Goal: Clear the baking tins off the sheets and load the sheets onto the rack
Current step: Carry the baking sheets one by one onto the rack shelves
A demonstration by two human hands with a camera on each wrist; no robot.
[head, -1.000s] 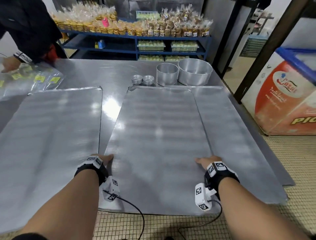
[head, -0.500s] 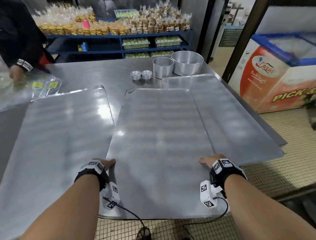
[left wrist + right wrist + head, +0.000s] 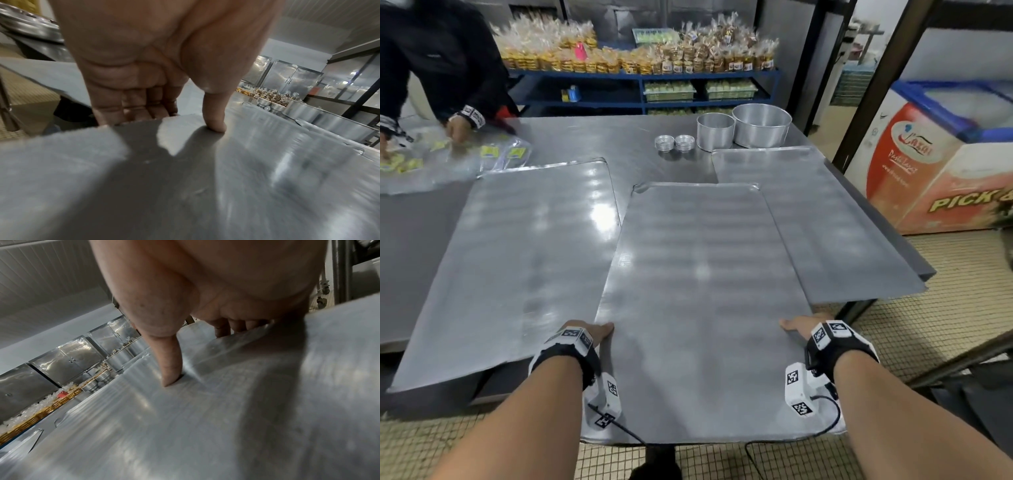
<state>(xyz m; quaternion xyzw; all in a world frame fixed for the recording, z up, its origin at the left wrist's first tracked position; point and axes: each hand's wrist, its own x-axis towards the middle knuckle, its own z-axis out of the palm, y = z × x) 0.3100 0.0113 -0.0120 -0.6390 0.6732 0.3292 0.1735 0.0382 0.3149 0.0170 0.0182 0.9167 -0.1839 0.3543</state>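
We grip the middle sheet (image 3: 698, 291) by its side edges, left hand (image 3: 585, 334) and right hand (image 3: 799, 323), thumbs on top, fingers curled beneath. Two more sheets (image 3: 517, 246) flank it; tins (image 3: 760, 125) stand at the table's (image 3: 619, 137) far end.

bare forearms; black wrist straps (image 3: 566, 356) w/ white marker-tagged cams (image 3: 798, 389), black cables (image 3: 828, 416).

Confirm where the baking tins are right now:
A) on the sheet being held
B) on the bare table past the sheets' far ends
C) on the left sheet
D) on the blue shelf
B: the two round tins and the small tins stand on the table beyond the held sheet, which both hands grip by its sides, thumbs on top.
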